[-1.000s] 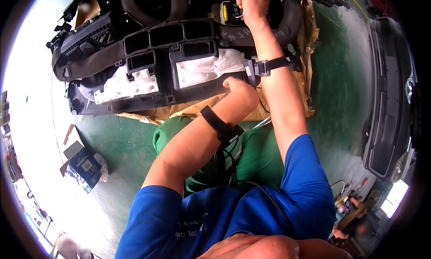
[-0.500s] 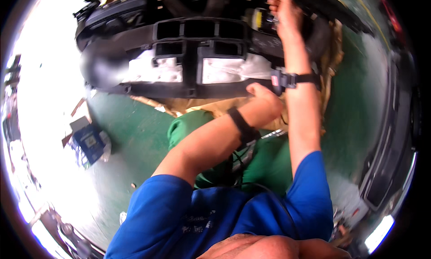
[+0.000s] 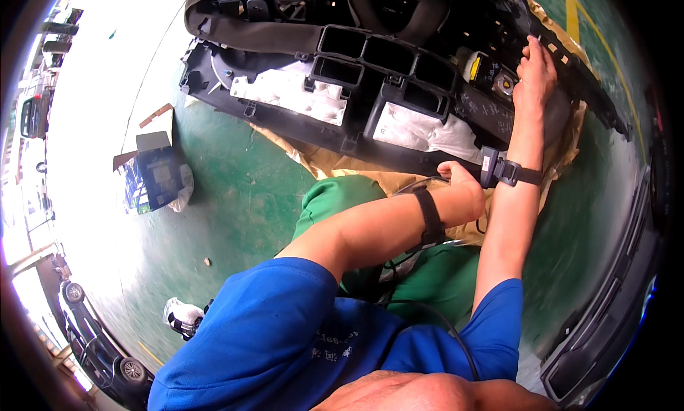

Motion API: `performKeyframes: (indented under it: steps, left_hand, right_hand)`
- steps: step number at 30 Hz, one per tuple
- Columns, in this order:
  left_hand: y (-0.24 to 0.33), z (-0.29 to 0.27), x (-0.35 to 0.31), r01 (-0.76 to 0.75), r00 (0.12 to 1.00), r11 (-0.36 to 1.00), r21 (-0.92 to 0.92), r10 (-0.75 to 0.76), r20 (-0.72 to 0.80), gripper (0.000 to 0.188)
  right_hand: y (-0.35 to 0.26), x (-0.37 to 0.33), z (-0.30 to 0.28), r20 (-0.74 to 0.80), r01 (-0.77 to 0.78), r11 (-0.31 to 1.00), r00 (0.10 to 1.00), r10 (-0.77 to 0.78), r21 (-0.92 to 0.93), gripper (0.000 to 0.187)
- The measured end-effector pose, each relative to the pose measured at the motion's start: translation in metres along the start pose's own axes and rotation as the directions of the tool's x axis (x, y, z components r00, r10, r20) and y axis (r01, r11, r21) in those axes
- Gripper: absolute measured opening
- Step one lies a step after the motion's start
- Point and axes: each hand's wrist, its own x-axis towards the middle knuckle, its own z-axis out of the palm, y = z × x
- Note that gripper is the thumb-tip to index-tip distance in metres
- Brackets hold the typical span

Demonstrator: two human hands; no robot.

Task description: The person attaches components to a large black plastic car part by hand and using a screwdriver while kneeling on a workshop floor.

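A black car dashboard (image 3: 331, 135) with square vent openings and white padding (image 3: 292, 96) lies upside down or turned in front of me. My left hand (image 3: 464, 191) is at its near edge, thumb raised and bent inward. The other fingers curl out of sight, so anything they hold is hidden. Farther off, my right hand (image 3: 536, 80) is over the dashboard's right end, fingers drawn together, beside a yellow-labelled module (image 3: 490, 75). Whatever may be between those fingertips is too small to make out.
Brown paper (image 3: 313, 162) lies beneath the dashboard on the green floor (image 3: 235, 197). An opened blue box (image 3: 158, 174) stands to the left. A long black panel (image 3: 605, 297) runs along the right. Farther left is a parked car (image 3: 107, 347).
The view has shifted, so the dashboard sits tilted and farther right. My right hand's fingers, more spread before, are now closer together over its right end. My left hand stays at the near edge.
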Motion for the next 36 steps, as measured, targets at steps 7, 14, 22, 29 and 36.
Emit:
performKeyframes:
  steps: [7, 14, 22, 29, 36]
  left_hand:
    - [0.005, 0.002, 0.018, 0.015, 0.999, 0.999, 0.048, -0.017, 0.051, 0.059]
    - [0.006, 0.004, 0.02, 0.046, 0.998, 0.998, 0.043, -0.048, 0.046, 0.061]
    - [0.003, 0.003, 0.006, 0.002, 1.0, 1.0, 0.031, -0.003, 0.016, 0.064]
    - [0.001, 0.0, -0.004, 0.009, 0.997, 0.998, 0.069, -0.014, 0.079, 0.069]
    - [-0.001, -0.002, -0.028, 0.023, 0.994, 1.0, -0.013, -0.024, -0.103, 0.064]
  right_hand:
    - [-0.002, -0.001, -0.001, -0.008, -0.002, 0.997, 1.0, 0.001, -0.074, 0.02]
    - [0.002, 0.01, 0.004, -0.052, -0.105, 0.989, 0.992, 0.111, 0.106, 0.023]
    - [-0.005, 0.009, 0.001, -0.042, -0.205, 0.971, 0.976, 0.211, 0.121, 0.019]
    - [-0.004, 0.008, -0.003, -0.008, -0.192, 0.975, 0.981, 0.195, 0.109, 0.017]
    - [-0.006, 0.011, -0.005, 0.071, -0.121, 0.99, 0.989, 0.126, -0.071, 0.031]
